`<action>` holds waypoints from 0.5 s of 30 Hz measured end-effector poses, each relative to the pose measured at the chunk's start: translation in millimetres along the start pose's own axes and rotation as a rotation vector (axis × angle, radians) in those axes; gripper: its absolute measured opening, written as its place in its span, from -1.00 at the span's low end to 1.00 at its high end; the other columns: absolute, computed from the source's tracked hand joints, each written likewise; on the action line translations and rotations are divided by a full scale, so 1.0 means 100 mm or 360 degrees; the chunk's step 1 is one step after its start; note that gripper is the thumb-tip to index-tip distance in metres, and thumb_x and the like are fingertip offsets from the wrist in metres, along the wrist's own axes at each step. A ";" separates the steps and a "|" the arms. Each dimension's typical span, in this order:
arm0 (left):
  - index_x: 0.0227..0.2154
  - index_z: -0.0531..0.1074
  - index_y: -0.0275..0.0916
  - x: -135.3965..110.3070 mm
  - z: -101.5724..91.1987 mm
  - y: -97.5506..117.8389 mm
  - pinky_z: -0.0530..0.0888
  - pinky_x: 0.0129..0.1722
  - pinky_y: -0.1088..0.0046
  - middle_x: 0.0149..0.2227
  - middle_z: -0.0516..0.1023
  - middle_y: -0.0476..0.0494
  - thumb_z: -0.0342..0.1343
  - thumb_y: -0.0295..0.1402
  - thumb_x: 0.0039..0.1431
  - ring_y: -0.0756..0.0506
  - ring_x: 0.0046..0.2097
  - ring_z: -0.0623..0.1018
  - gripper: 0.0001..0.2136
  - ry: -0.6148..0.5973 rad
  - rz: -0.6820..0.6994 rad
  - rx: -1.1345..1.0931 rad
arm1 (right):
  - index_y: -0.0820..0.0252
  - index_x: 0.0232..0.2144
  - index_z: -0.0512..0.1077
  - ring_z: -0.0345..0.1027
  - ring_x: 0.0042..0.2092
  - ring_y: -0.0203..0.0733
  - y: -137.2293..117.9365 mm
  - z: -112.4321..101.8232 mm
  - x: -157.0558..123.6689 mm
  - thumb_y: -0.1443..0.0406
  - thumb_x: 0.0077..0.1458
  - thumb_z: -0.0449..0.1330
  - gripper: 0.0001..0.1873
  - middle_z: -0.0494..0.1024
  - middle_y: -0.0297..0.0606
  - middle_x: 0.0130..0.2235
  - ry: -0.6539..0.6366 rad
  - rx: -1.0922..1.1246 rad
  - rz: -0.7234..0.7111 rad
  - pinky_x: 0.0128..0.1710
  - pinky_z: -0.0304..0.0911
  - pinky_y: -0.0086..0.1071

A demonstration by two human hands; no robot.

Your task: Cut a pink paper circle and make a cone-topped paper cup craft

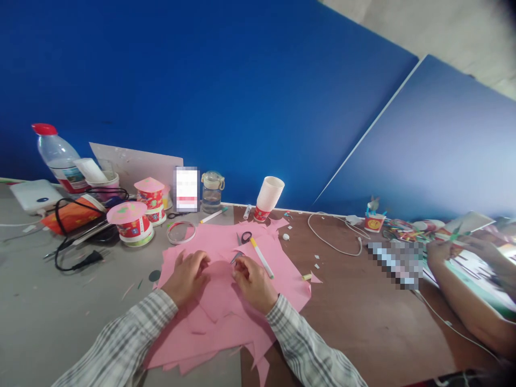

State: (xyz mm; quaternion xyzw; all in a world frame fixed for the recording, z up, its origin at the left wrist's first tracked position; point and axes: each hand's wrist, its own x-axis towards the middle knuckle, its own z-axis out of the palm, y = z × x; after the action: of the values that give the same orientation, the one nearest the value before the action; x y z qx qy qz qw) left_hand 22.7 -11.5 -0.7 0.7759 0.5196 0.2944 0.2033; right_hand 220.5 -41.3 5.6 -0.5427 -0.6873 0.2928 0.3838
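Pink paper sheets and offcuts (pixel 209 333) lie in a loose pile in front of me. Over the pile, a pink paper piece with a curved upper edge (pixel 221 271) spans between my hands. My left hand (pixel 187 277) has curled fingers at its left side. At its right side, my right hand (pixel 256 282) pinches with thumb and fingertips closed together. Just beyond the right fingers lie scissors (pixel 246 236) with dark handles, partly covered by paper and hand. A white marker with a yellow band (pixel 262 258) rests right of them.
Red-and-white paper cups topped with pink discs (pixel 127 213) stand at left, near a black plug (pixel 92 259). A tape roll (pixel 181 233), a water jar (pixel 212 192) and stacked paper cups (pixel 269 199) stand behind the paper. At right, another person's hands (pixel 439 252) work near a cable (pixel 338 247).
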 end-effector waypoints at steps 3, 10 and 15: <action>-0.34 0.25 -0.18 0.01 -0.08 0.03 0.32 -0.25 0.19 -0.36 0.45 -0.12 0.02 -0.32 -0.22 -0.20 -0.30 0.41 -0.73 -0.0001 0.0003 -0.0250 | 0.16 -0.35 0.45 0.35 -0.49 -0.26 -0.01 0.00 0.01 0.36 -0.13 0.17 -0.80 0.48 -0.36 -0.45 0.0017 0.0044 0.0060 -0.49 0.25 -0.48; -0.33 0.27 -0.19 0.00 -0.11 0.11 0.38 -0.33 0.30 -0.37 0.44 -0.10 0.07 -0.32 -0.20 -0.16 -0.31 0.42 -0.72 -0.0058 -0.0098 -0.0799 | 0.19 -0.58 0.46 0.19 -0.58 -0.34 -0.03 -0.03 0.03 0.38 -0.18 0.15 -0.92 0.37 -0.48 -0.64 -0.0036 0.0171 0.0169 -0.58 0.10 -0.54; -0.37 0.30 -0.23 0.02 -0.13 0.16 0.38 -0.39 0.34 -0.43 0.41 -0.07 0.09 -0.31 -0.23 -0.13 -0.36 0.40 -0.73 0.0029 -0.0112 -0.0887 | 0.19 -0.69 0.37 0.08 -0.62 -0.39 -0.03 -0.04 0.04 0.34 -0.17 0.13 -0.87 0.26 -0.52 -0.68 0.0005 0.0243 0.0213 -0.62 0.01 -0.55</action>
State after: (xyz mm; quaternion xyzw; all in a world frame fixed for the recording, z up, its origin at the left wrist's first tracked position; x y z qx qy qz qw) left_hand 25.6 -15.9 19.5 0.6688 0.4470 0.4257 0.4144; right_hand 222.2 -38.4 10.6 -0.5570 -0.6246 0.3686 0.4047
